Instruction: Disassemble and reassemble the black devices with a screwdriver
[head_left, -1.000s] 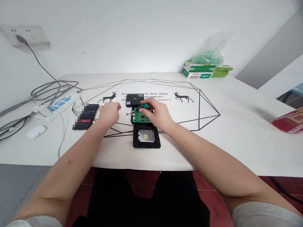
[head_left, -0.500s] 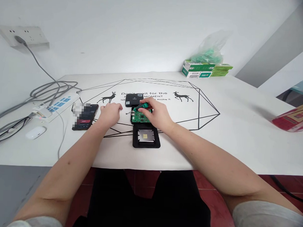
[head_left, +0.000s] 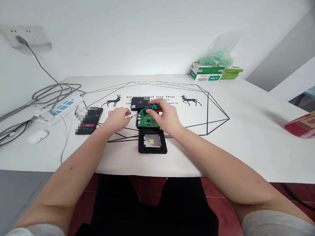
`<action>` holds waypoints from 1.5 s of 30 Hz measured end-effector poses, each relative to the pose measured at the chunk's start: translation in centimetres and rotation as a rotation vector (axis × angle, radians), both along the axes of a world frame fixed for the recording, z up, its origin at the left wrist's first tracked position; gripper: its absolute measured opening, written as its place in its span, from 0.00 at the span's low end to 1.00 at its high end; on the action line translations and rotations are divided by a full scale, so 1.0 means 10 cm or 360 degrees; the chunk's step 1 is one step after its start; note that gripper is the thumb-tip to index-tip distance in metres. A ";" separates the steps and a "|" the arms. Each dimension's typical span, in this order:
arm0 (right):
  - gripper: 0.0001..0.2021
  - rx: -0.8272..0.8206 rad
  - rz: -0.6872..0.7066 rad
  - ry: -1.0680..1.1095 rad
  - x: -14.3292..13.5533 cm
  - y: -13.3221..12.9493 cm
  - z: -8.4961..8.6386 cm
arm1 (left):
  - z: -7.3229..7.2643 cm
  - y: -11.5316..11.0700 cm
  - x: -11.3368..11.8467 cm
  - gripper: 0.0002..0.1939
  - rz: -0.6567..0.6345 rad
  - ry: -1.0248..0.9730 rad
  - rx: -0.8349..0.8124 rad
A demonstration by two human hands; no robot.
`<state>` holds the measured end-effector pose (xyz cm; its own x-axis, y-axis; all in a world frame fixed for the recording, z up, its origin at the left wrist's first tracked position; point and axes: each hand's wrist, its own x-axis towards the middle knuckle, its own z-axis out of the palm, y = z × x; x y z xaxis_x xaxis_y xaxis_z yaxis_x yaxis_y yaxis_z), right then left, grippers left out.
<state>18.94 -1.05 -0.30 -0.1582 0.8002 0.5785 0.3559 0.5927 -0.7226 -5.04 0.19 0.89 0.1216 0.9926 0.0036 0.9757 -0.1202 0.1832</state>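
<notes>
My right hand (head_left: 164,113) is closed around a green-and-black screwdriver (head_left: 154,106) that slants over the board, its thin shaft pointing left and down. My left hand (head_left: 118,119) is at the shaft's tip, fingers curled with the thumb and forefinger slightly apart; anything between them is too small to make out. Below the screwdriver lies a green circuit board (head_left: 148,121) in a black housing. Nearer to me is a black tray-like cover (head_left: 153,151) with a silver metal plate (head_left: 151,141) in it. Behind the board sits a flat black box (head_left: 139,103) with small labels.
On the left are a phone (head_left: 91,120), a white earbud case (head_left: 38,136), a power strip (head_left: 65,107) and coiled grey cables (head_left: 54,89). Green-and-white boxes (head_left: 208,72) topped by a plastic bag stand at the back right. A red package (head_left: 304,124) is at the far right.
My left hand has moved right, to the screwdriver's tip. My right hand has shifted slightly right with the screwdriver, whose tip now shows left of the board.
</notes>
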 end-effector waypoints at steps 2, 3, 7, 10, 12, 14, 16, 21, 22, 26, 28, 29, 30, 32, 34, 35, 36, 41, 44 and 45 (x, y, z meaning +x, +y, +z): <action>0.11 -0.0002 -0.0016 0.0005 0.00 0.00 0.01 | 0.00 0.00 0.03 0.14 -0.0014 0.0002 0.0007; 0.11 -0.0004 -0.0021 0.0010 0.01 -0.01 0.02 | -0.01 0.00 0.04 0.14 -0.0019 0.0006 0.0016; 0.12 0.0007 -0.0029 0.0054 0.01 -0.02 0.03 | -0.04 0.03 0.07 0.12 -0.0007 0.0025 0.0070; 0.12 0.0026 -0.0036 0.0080 0.01 -0.02 0.04 | -0.07 0.06 0.07 0.12 0.0001 0.0030 0.0096; 0.12 0.0029 -0.0050 0.0082 0.01 -0.02 0.05 | -0.08 0.08 0.06 0.11 0.0007 0.0030 0.0105; 0.12 0.0029 -0.0064 0.0079 0.01 -0.03 0.06 | -0.11 0.09 0.05 0.11 0.0019 0.0042 0.0118; 0.12 0.0036 -0.0063 0.0089 0.02 -0.03 0.08 | -0.13 0.09 0.04 0.11 0.0026 0.0062 0.0144; 0.12 0.0044 -0.0066 0.0130 0.05 -0.03 0.10 | -0.14 0.08 0.04 0.12 0.0036 0.0010 0.0197; 0.12 0.0048 -0.0072 0.0138 0.05 -0.03 0.11 | -0.14 0.07 0.04 0.12 0.0023 -0.0029 0.0189; 0.12 0.0074 -0.0094 0.0153 0.06 -0.02 0.12 | -0.09 0.07 0.04 0.11 -0.0020 -0.0143 0.0172; 0.12 0.0087 -0.0099 0.0153 0.06 -0.02 0.12 | -0.08 0.07 0.04 0.09 -0.0031 -0.0153 0.0188; 0.12 0.0091 -0.0100 0.0154 0.06 -0.02 0.13 | -0.07 0.07 0.04 0.09 -0.0039 -0.0156 0.0196; 0.12 0.0093 -0.0101 0.0157 0.06 -0.02 0.13 | -0.07 0.07 0.04 0.09 -0.0048 -0.0159 0.0203; 0.12 0.0090 -0.0102 0.0163 0.06 -0.03 0.13 | -0.07 0.06 0.05 0.09 -0.0053 -0.0168 0.0208; 0.12 0.0087 -0.0101 0.0171 0.06 -0.02 0.13 | -0.06 0.05 0.05 0.08 -0.0048 -0.0191 0.0201; 0.12 0.0088 -0.0102 0.0176 0.06 -0.02 0.13 | -0.06 0.04 0.05 0.08 -0.0049 -0.0209 0.0196; 0.12 0.0091 -0.0105 0.0182 0.07 -0.02 0.13 | -0.06 0.04 0.06 0.08 -0.0054 -0.0231 0.0188; 0.12 0.0092 -0.0129 0.0183 0.07 -0.02 0.14 | -0.04 0.02 0.07 0.08 -0.0070 -0.0277 0.0178; 0.12 0.0091 -0.0119 0.0200 0.08 -0.03 0.14 | -0.02 0.02 0.07 0.08 -0.0071 -0.0267 0.0195; 0.12 0.0092 -0.0119 0.0204 0.08 -0.03 0.14 | -0.02 0.02 0.07 0.08 -0.0073 -0.0269 0.0196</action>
